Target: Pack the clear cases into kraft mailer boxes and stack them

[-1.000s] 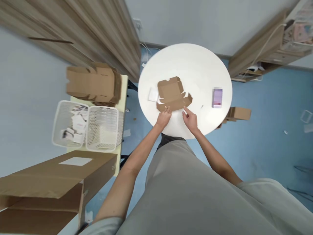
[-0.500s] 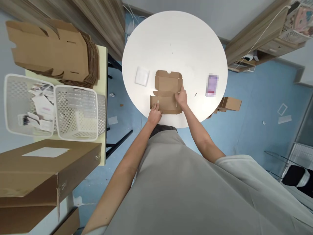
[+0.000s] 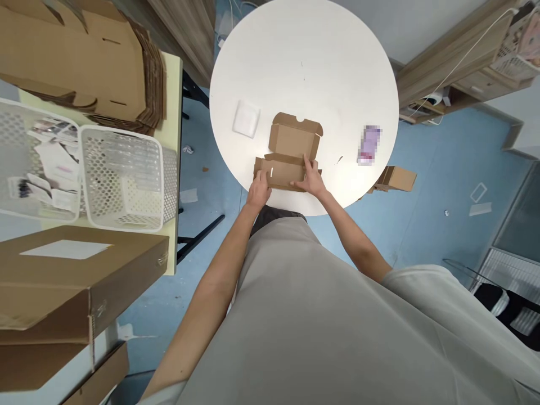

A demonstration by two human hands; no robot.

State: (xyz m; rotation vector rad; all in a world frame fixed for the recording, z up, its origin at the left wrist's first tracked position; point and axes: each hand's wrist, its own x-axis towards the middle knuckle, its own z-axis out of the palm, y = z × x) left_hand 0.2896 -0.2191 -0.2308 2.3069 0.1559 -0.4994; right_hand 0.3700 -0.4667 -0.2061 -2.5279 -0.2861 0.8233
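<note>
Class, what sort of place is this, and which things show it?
Probably a small packing room: flat cartons stacked by white baskets, and a part-folded box on the round table.

**Brown Rectangular Cardboard Box [image 3: 289,149] Was Touched at New Spots**

The person's bare left hand [image 3: 259,190], half a second earlier at the near edge of the brown base panel [image 3: 284,171], had shifted to its left end. The bare right hand [image 3: 313,179] had left the right edge of the brown cardboard lid [image 3: 294,138] and reached over the base panel, thumb stretched out.
</note>
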